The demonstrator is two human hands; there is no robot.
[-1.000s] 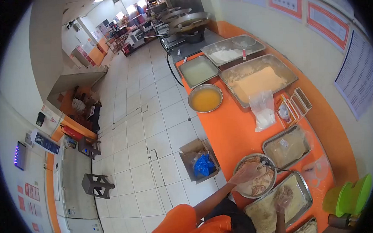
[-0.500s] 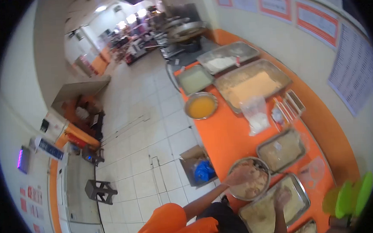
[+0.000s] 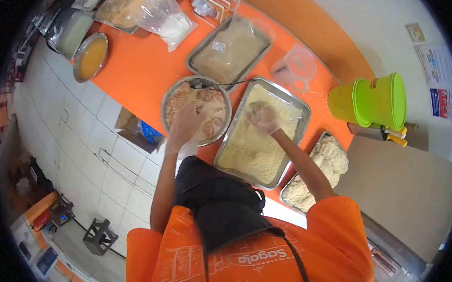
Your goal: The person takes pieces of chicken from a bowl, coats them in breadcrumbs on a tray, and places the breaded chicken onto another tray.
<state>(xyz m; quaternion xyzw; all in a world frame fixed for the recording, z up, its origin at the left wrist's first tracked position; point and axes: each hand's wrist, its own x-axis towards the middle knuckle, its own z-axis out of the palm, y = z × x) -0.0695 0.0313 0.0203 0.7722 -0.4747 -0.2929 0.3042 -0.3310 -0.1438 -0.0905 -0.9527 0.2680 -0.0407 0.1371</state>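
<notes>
My left hand (image 3: 184, 123), in a clear plastic glove, reaches into a round metal bowl (image 3: 165, 104) of raw meat pieces (image 3: 210, 95) in pale liquid. Its fingers look stretched out over the meat, somewhat blurred. My right hand (image 3: 265, 118), also gloved, is in a metal tray (image 3: 305, 110) of pale yellow crumbs (image 3: 254, 152). Crumbs coat its fingertips; blur hides whether they hold anything. At the right, a smaller tray (image 3: 285, 195) holds crumb-coated pieces (image 3: 320, 169).
Behind the bowl stands a tray (image 3: 232, 47) of pale brown contents. Near the wall are a clear measuring jug (image 3: 299, 67) and green-lidded tubs (image 3: 386, 104). At far left, a bowl of orange liquid (image 3: 91, 58) sits by the table edge. A cardboard box (image 3: 132, 130) lies below.
My view has swung down and right, bringing the bowl and crumb tray to the middle. My left hand remains at the bowl and my right hand at the crumb tray.
</notes>
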